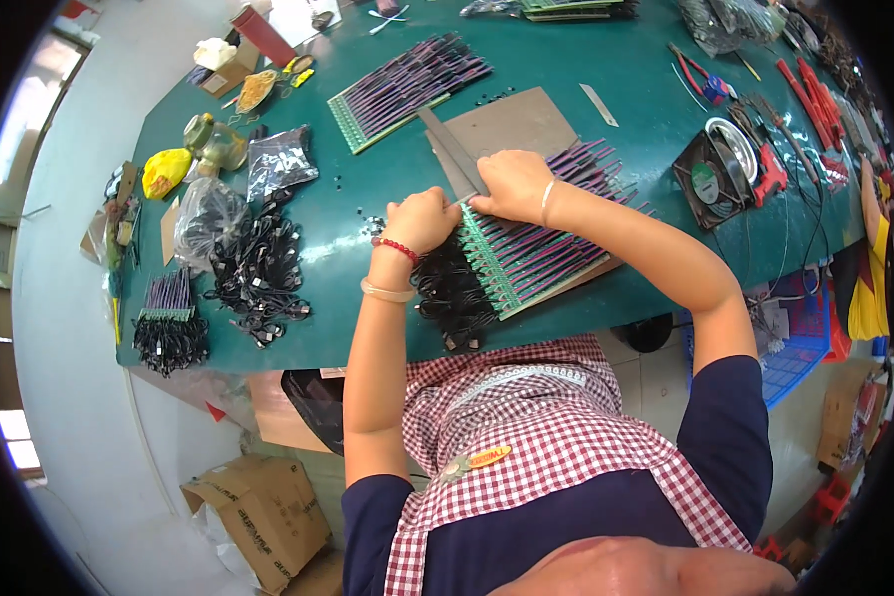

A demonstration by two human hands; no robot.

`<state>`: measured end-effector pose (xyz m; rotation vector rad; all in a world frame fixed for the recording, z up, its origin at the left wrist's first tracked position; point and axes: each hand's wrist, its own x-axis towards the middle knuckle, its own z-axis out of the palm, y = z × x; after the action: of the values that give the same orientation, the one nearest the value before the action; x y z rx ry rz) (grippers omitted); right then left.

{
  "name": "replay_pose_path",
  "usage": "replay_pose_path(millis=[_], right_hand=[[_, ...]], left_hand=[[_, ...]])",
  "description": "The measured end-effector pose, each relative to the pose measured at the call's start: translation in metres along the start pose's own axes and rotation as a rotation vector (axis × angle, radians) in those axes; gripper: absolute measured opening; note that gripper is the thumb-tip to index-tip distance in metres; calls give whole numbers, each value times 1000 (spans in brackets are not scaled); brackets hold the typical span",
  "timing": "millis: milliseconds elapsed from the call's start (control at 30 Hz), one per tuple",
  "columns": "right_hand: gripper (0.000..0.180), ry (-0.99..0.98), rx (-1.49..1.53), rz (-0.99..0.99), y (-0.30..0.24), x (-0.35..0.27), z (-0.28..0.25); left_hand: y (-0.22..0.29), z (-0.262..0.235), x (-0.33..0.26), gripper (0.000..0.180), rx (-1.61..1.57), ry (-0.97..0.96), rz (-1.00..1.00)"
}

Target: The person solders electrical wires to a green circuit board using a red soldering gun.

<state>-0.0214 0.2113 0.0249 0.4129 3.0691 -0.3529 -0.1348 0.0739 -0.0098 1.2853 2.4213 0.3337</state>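
Both my hands meet at the far left corner of a green circuit-board panel [491,266]. My left hand [422,221] is closed, thumb and fingers pinched at the panel's corner; what they pinch is too small to make out. My right hand [515,187] is closed around the near end of a long flat grey tool [451,149], which points away to the far left. Purple and black wires [551,236] run rightward from the panel in rows. A bunch of black cables [452,298] lies along its left side. Brown cardboard [521,121] lies behind and beneath the panel.
Another wired panel [407,89] lies farther back. At left are loose black cables [258,263], plastic bags [212,221], a glass jar [217,144] and a small wired bundle [169,323]. To the right stand a fan [710,179] and red-handled pliers [693,70]. A blue basket [795,343] sits below the table.
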Motion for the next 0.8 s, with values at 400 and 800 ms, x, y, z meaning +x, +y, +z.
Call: replay_pose_path(millis=[400, 800], right_hand=[[20, -59, -143, -56, 84, 67, -21], [64, -616, -73, -213, 7, 40, -15]], left_hand=[[-11, 14, 2, 33, -411, 23, -9], [-4, 16, -1, 30, -554, 134, -28]])
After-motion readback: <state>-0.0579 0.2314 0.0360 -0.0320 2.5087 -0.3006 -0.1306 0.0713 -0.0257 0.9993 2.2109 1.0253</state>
